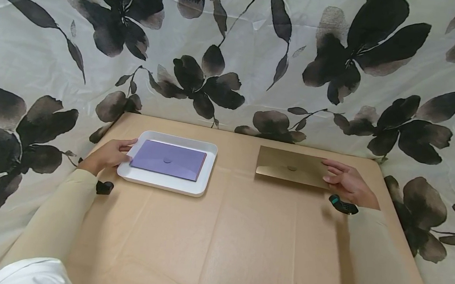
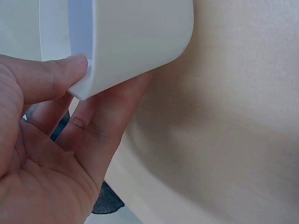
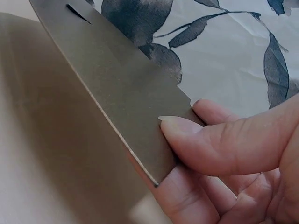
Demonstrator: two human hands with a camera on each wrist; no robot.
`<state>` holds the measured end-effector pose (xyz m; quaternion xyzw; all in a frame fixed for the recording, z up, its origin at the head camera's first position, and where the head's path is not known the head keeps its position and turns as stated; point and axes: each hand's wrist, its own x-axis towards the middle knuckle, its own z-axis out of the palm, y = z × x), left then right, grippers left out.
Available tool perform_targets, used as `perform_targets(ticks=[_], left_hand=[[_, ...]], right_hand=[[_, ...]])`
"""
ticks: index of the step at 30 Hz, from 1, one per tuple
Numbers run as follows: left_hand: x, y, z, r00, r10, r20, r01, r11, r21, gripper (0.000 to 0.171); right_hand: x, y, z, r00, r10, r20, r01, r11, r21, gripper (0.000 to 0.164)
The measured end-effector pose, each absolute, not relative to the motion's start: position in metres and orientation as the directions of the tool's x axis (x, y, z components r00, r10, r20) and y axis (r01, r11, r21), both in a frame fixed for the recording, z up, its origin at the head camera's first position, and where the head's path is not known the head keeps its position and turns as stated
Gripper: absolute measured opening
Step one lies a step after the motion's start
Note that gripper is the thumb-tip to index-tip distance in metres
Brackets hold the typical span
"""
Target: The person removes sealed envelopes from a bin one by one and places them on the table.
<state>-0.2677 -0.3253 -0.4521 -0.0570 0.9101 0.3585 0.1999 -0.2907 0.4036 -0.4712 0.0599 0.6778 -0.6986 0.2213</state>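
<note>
A white tray sits at the left of the table with a purple envelope lying in it. My left hand grips the tray's left end, thumb over the rim and fingers beneath, as the left wrist view shows on the tray's wall. On the right, my right hand pinches the right end of a gold envelope between thumb and fingers. The right wrist view has the gold envelope tilted, its long edge raised over the table. A small slit or flap shows at its middle.
The table has a light tan covering with fold lines. A white cloth with dark flowers hangs behind it and down both sides. A black band is on the right wrist, and a black device on the left.
</note>
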Motion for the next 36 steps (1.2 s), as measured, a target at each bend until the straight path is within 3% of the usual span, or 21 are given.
perform_targets(ticks=[8, 16, 36], left_hand=[[-0.268, -0.324, -0.449, -0.914, 0.047, -0.402, -0.240, 0.737, 0.632, 0.076], [-0.267, -0.324, -0.450, -0.918, 0.053, -0.393, -0.227, 0.742, 0.631, 0.076], [-0.268, -0.320, -0.446, -0.917, 0.052, -0.395, -0.231, 0.739, 0.633, 0.076]], right_hand=[[-0.289, 0.416, -0.470, -0.889, -0.204, -0.411, 0.414, 0.026, -0.910, 0.066], [-0.291, 0.427, -0.471, -0.864, -0.244, -0.441, 0.472, -0.083, -0.878, 0.075], [-0.293, 0.457, -0.468, -0.874, -0.268, -0.405, 0.453, -0.148, -0.879, 0.063]])
